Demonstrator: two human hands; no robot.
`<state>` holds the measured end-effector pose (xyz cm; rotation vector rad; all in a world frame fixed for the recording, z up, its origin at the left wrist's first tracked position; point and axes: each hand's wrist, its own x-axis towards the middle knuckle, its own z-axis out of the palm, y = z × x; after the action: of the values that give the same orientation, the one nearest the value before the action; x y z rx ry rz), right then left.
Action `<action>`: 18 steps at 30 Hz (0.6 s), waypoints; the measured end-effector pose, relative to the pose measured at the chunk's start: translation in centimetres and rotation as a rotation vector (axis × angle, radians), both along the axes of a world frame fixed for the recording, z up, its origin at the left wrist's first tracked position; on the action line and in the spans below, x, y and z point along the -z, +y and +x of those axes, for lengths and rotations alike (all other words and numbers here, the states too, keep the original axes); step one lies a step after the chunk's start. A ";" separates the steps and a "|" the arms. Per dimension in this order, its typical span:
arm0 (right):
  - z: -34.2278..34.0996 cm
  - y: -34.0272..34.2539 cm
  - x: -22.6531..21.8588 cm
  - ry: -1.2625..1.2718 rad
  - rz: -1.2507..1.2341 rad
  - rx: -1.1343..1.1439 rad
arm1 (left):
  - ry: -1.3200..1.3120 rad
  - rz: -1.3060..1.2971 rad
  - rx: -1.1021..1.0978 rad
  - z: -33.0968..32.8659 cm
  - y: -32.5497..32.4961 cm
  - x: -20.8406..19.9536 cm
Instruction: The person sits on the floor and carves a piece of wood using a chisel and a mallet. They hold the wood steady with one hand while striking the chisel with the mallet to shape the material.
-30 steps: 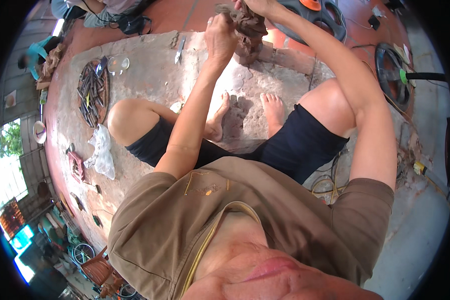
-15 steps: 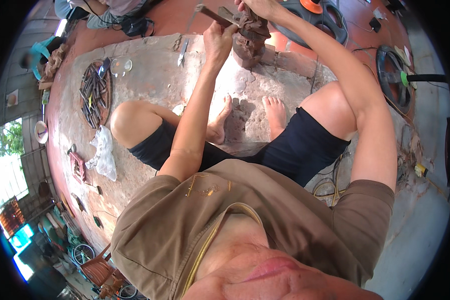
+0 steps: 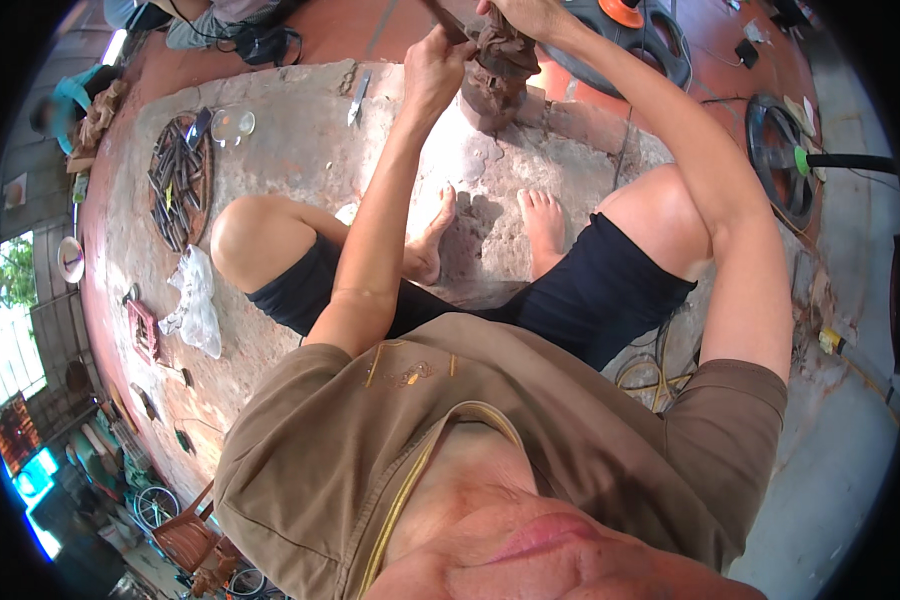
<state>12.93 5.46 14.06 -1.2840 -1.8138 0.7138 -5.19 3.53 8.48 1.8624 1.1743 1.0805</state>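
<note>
A dark brown carved figure (image 3: 500,70), looking like wood, stands on the stone slab (image 3: 310,110) beyond my feet. My left hand (image 3: 436,72) is closed at its left side, its fingers against a brown bar-shaped piece (image 3: 444,18) that slants out past the top edge. Over the top of the carving is my right hand (image 3: 526,16), bent down with its fingers curled. The top edge cuts it off, and what it holds is hidden.
Left on the slab lie a round basket of chisel-like tools (image 3: 182,180), a clear plastic bag (image 3: 195,305), a red crate (image 3: 142,330) and a knife-like blade (image 3: 358,98). Black wheel-shaped bases (image 3: 630,45) stand at far right. Another person (image 3: 70,110) sits far left.
The whole view has shifted slightly, with the floor things a little further up and left. The bar's far end has left the picture at the top. Both hands stay at the carving.
</note>
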 end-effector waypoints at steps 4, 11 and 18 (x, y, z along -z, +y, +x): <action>0.4 0.3 0.9 -0.019 0.096 -0.029 | -0.233 0.062 -0.053 1.0 0.4 -0.2; 0.5 0.5 1.1 -0.032 0.100 -0.043 | 0.098 0.446 -0.141 1.7 -0.1 -0.5; 0.0 -0.1 0.2 -0.045 0.017 0.005 | -0.287 0.058 -0.074 1.6 0.7 -0.3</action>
<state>12.89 5.33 13.85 -1.3025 -1.8479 0.6702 -3.63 4.25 8.83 1.6488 1.0597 1.3842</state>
